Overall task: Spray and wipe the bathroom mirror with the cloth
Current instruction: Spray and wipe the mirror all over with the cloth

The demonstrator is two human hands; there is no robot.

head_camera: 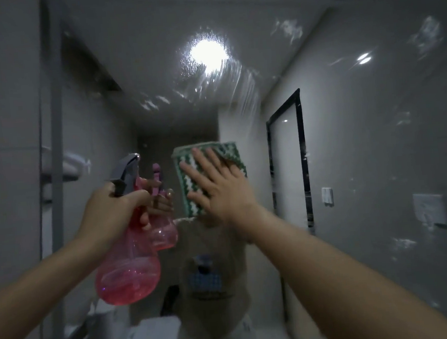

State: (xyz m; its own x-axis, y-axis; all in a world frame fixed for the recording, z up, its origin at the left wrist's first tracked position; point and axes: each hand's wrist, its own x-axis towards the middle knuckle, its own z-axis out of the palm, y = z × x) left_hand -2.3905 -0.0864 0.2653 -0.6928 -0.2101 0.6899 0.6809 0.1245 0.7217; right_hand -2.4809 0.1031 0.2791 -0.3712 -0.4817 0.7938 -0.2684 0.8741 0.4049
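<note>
Head view: the right hand [219, 186], fingers spread flat, presses a green-and-white cloth [188, 177] against the middle of the mirror [348, 131]. Left of it, the left hand [110, 211] grips the neck of a pink spray bottle [127, 275], held upright just before the streaked glass.

Mirror [348, 120]: wet streaks and droplet patches across upper half. Green-and-white zigzag cloth [190, 169] flat against glass, mid-height, near centre. Pink translucent spray bottle [128, 272], grey trigger head, upright, just left of cloth.
</note>
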